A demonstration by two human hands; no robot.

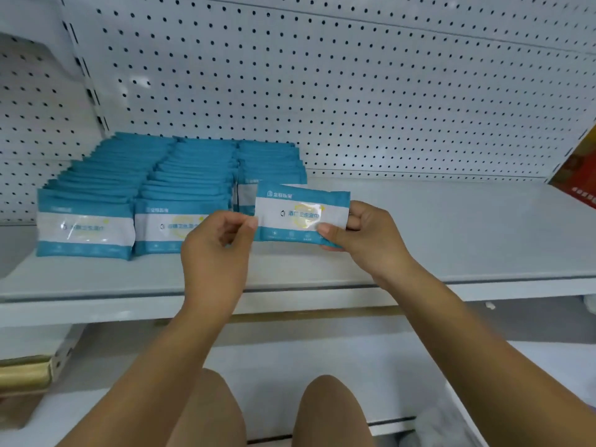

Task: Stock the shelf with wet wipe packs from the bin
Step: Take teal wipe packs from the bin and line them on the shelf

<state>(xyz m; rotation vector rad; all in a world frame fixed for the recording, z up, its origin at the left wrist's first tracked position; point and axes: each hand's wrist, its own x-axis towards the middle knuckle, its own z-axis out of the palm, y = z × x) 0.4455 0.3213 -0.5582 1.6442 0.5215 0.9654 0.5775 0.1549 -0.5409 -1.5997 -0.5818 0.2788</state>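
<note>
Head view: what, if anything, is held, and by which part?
One wet wipe pack, by its short ends: the grip of the left hand pinches the left edge; that of the right hand wraps the right end.

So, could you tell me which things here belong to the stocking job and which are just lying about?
Job: held pack, pinched by left hand and right hand; stocked rows; shelf.
Lying about: red box, far right; tan bundle, lower left.

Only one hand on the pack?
No, the left hand pinches the pack at its left edge and the right hand grips its right end.
</note>
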